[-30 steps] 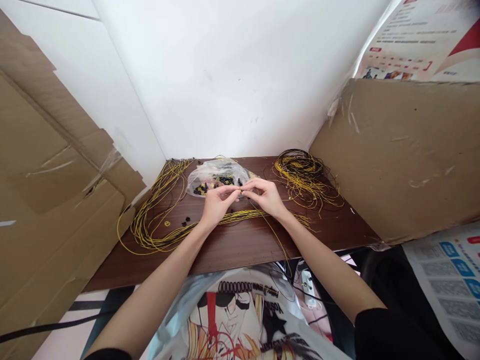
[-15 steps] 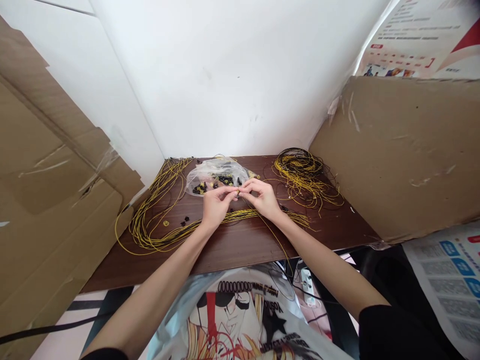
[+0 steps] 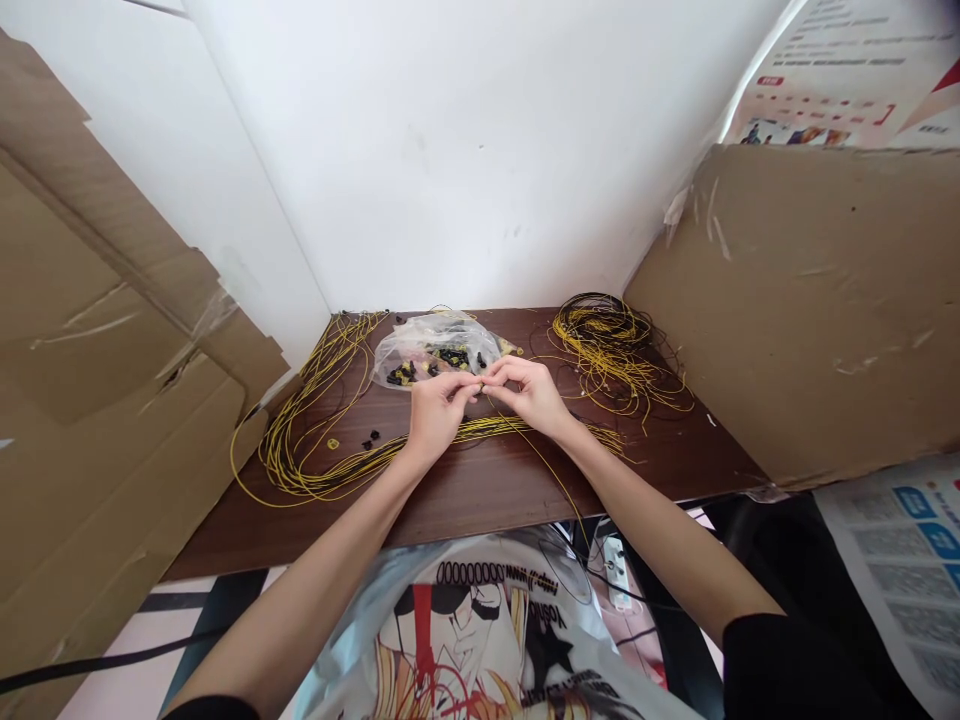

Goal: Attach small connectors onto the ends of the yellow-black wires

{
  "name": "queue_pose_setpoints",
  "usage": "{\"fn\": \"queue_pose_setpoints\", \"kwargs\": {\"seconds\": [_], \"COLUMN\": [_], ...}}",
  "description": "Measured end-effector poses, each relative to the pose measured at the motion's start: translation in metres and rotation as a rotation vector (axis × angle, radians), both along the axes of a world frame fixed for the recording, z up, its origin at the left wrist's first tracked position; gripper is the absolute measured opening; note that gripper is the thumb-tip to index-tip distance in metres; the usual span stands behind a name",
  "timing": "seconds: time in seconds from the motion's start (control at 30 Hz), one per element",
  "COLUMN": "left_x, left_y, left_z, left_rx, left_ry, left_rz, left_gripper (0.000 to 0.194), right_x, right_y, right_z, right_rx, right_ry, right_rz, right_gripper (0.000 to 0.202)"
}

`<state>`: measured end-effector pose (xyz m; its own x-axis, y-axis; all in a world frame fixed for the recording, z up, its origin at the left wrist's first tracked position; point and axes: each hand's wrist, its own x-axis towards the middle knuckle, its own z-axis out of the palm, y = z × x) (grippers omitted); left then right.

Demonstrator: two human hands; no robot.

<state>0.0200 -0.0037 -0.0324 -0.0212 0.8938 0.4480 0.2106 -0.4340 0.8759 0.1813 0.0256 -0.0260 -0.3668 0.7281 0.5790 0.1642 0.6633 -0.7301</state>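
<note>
Over the table, my left hand (image 3: 435,412) and my right hand (image 3: 531,396) meet fingertip to fingertip, both pinched closed. A small dark piece between the fingertips is too small and too covered to name. From the right fingertips a thin yellow wire (image 3: 546,462) trails down past the table's front edge. Just behind my hands lies a clear plastic bag (image 3: 394,350) with small black and yellow plastic parts inside. A long bundle of yellow and black wires (image 3: 360,466) runs beneath both hands and curves up the left side.
A coiled heap of yellow and black wires (image 3: 600,335) lies at the back right. Loose black parts (image 3: 370,440) and a yellow part (image 3: 332,443) sit on the brown table (image 3: 465,497). Cardboard (image 3: 795,320) walls both sides; a power strip (image 3: 616,575) is below.
My hands stay fingertip to fingertip at nearly the same spot, with the fingers shifted slightly. The whole view has moved a little; the wires and bag lie as before.
</note>
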Motion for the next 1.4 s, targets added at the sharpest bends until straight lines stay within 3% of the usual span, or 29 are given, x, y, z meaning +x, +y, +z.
{"fn": "queue_pose_setpoints", "kwargs": {"seconds": [0.17, 0.3, 0.47, 0.63, 1.2, 1.4], "left_x": [-0.001, 0.0, 0.004, 0.005, 0.006, 0.006], "left_y": [0.003, 0.005, 0.003, 0.0, -0.002, -0.003], "left_z": [0.0, -0.001, 0.0, 0.001, 0.003, 0.003], "left_rx": [-0.117, -0.186, -0.176, -0.091, -0.04, -0.025], "left_ry": [-0.024, -0.048, -0.171, -0.147, -0.187, -0.168], "left_rz": [-0.022, -0.061, -0.045, -0.006, -0.004, 0.002], "left_gripper": [0.014, 0.014, 0.021, 0.015, 0.017, 0.016], "right_x": [0.004, 0.004, -0.002, -0.005, -0.012, -0.011], "right_y": [0.0, 0.0, -0.001, -0.001, -0.007, -0.008], "right_z": [0.0, -0.001, -0.003, -0.004, -0.006, -0.005], "right_rx": [0.183, 0.179, -0.128, -0.418, -0.787, -0.859], "right_ry": [-0.162, -0.2, 0.063, 0.235, 0.57, 0.567], "right_rz": [0.005, 0.007, -0.134, -0.053, 0.072, 0.085], "right_gripper": [0.025, 0.025, 0.021, 0.03, 0.034, 0.033]}}
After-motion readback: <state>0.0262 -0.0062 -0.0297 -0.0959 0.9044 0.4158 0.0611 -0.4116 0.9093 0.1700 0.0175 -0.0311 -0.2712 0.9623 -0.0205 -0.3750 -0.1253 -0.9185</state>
